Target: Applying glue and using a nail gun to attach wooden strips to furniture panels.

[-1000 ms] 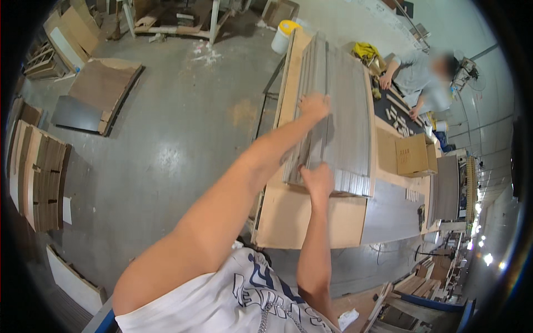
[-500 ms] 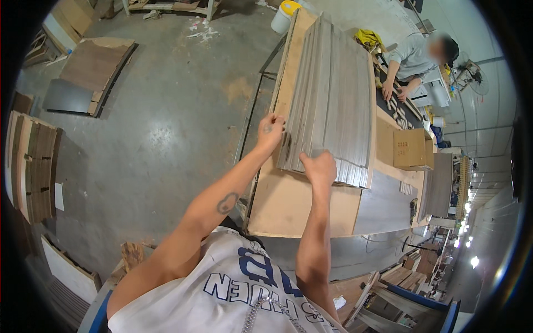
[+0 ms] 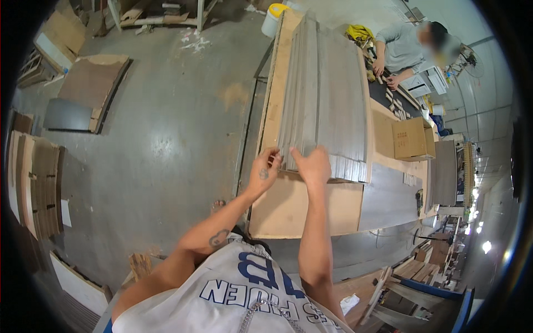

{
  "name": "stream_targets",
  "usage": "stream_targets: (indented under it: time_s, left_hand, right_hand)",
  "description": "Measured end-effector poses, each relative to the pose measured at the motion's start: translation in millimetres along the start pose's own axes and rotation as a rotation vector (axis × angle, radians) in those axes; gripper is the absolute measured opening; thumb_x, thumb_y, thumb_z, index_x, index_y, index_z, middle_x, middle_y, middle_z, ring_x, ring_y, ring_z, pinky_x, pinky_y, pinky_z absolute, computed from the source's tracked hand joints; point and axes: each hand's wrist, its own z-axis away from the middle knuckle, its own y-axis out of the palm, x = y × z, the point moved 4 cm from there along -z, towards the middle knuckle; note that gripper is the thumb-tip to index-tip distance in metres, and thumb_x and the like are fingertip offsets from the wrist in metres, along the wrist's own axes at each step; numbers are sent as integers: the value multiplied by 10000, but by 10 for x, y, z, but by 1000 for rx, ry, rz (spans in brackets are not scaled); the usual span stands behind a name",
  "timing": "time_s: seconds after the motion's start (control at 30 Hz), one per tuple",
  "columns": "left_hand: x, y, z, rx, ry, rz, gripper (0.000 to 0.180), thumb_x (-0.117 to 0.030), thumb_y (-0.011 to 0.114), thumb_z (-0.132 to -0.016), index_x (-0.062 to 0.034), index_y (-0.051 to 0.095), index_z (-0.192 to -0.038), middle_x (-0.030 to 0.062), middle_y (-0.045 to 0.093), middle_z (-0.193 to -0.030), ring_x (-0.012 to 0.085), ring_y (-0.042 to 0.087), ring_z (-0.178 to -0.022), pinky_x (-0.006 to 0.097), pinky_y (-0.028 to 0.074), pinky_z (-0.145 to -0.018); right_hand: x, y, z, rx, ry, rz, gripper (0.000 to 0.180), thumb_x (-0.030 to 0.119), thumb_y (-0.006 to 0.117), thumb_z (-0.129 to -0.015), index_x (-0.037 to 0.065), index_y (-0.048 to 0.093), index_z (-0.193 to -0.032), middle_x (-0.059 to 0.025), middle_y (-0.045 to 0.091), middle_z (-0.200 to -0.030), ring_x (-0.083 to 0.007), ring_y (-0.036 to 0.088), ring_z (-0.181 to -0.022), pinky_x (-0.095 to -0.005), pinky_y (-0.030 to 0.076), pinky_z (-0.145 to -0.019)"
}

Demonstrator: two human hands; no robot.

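Long grey-brown boards point(image 3: 341, 94) lie side by side in a thick stack on the workbench point(image 3: 305, 205), their near ends facing me. At the near left corner of the stack is my left hand point(image 3: 264, 171), its fingers curled in with the tips at the boards' edge. Whether anything sits between those fingertips is too small to make out. Just right of it, my right hand point(image 3: 313, 166) is closed over the near end of a board, thumb stretched toward the left hand. Its other fingers are mostly hidden behind the hand.
Across the bench a co-worker point(image 3: 408, 53) handles small wooden pieces on a dark surface. An open cardboard box point(image 3: 411, 139) stands right of the stack, beside a grey panel point(image 3: 388, 194). A white bucket with a yellow rim point(image 3: 273, 21) stands beyond. Board piles point(image 3: 41, 177) line the left floor.
My left hand has come back toward me along the stack's left side to its near corner. My right hand has shifted slightly left, so the two are closer together.
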Motion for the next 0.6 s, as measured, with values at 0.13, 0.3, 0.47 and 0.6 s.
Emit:
stream_targets:
  time_s: [0.13, 0.3, 0.47, 0.6]
  left_hand:
    - [-34, -159, 123, 7, 80, -126, 277, -142, 586, -984, 30, 592, -1202, 156, 631, -1004, 240, 652, -807, 344, 533, -714]
    - [-500, -108, 196, -111, 257, -228, 236, -139, 583, -994, 16, 622, -1168, 136, 637, -978, 238, 637, -829, 337, 527, -724]
    - [-1556, -4, 543, -103, 494, 220, 138, -119, 645, -942, -10, 730, -934, 112, 693, -939, 260, 642, -920, 389, 509, -868]
    - [-1954, -353, -28, 457, 801, 268, 409, -332, 507, -956, 58, 595, -869, 222, 617, -1003, 348, 604, -947, 457, 517, -909]
  right_hand:
    - [-198, -46, 372, -246, -127, -208, 748, 514, 763, -821, -70, 577, -1251, -215, 679, -1042, -372, 665, -1005, -459, 533, -862]
    - [-1443, 82, 929, -253, -44, -703, 476, 222, 756, -885, -29, 579, -1249, -146, 677, -955, -260, 669, -862, -355, 533, -773]
    - [-2624, 290, 1819, -286, 170, -671, 325, 158, 724, -883, 1, 629, -1151, -174, 708, -848, -281, 694, -754, -361, 540, -707]
    - [-3566, 452, 2497, -344, 439, -584, 324, 252, 690, -900, -12, 662, -1086, -182, 715, -830, -347, 706, -755, -399, 554, -703]
